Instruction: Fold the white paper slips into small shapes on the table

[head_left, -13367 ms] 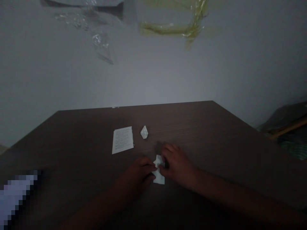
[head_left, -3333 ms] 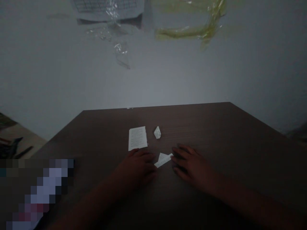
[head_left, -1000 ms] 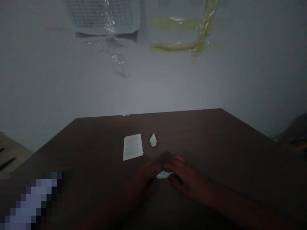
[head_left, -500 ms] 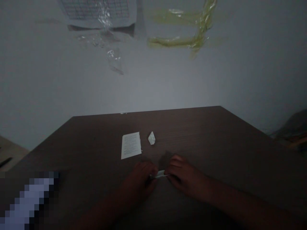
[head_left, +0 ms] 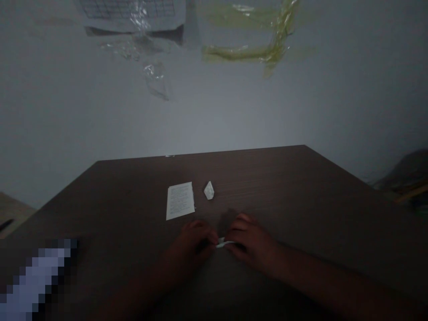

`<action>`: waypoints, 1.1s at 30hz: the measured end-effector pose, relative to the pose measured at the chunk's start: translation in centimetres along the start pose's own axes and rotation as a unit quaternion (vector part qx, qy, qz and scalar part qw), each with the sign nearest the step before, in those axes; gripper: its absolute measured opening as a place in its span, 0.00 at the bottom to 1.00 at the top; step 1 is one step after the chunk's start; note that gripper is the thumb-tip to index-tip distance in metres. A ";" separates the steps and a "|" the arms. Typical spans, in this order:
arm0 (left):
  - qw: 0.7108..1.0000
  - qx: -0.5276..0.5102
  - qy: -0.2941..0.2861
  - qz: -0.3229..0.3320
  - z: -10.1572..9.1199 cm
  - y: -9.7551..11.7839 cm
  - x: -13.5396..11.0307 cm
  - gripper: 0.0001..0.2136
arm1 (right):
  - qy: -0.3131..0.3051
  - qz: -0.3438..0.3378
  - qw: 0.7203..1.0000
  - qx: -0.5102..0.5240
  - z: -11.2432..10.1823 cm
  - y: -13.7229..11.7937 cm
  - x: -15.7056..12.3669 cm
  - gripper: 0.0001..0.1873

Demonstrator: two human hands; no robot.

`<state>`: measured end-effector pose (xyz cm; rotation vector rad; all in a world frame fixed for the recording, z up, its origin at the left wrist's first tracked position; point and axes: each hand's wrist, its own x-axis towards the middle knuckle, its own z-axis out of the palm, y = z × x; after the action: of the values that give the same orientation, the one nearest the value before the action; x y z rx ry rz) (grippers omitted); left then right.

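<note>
Blue-grey blocks blur a long shape point(head_left: 36, 276) near nine o'clock, with the folded white paper point(head_left: 220, 243) between my hands as the dial's centre and the wall point(head_left: 217, 107) towards twelve; I cannot tell what it is. At eleven, high up, a gridded sheet point(head_left: 110, 9) hangs taped. Between ten and eleven, a printed page point(head_left: 180, 201) lies flat on the brown wood-grain table point(head_left: 261, 178). At nine, my left hand point(head_left: 199, 240) pinches one end of the white paper. Towards half past eleven sits a small faceted paper fold point(head_left: 209, 191). Yellowed tape point(head_left: 240, 53) crosses the wall just past twelve. At three, my right hand point(head_left: 250, 238) grips the other end, fingers curled.
</note>
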<state>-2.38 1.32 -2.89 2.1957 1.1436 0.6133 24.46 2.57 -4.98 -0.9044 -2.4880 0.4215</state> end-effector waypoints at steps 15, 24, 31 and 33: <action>0.998 0.034 0.016 0.041 0.2 -0.5 0.3 0.08 | 0.056 -0.005 0.997 0.058 0.7 1.0 0.0 0.04; 0.989 0.141 0.021 0.029 0.8 -0.6 0.3 0.12 | 0.081 -0.003 0.994 0.073 0.6 0.6 0.0 0.05; 0.980 0.189 0.042 0.050 1.3 -0.6 0.2 0.13 | 0.113 0.008 0.988 0.103 1.1 1.2 -0.3 0.05; 0.978 0.192 0.048 0.065 1.3 -0.2 0.1 0.12 | 0.120 0.010 0.987 0.109 1.2 1.3 -0.3 0.05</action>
<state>-1.60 1.12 -3.97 2.6108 1.2601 0.5973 24.73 3.16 -6.68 -0.8387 -2.1689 0.5451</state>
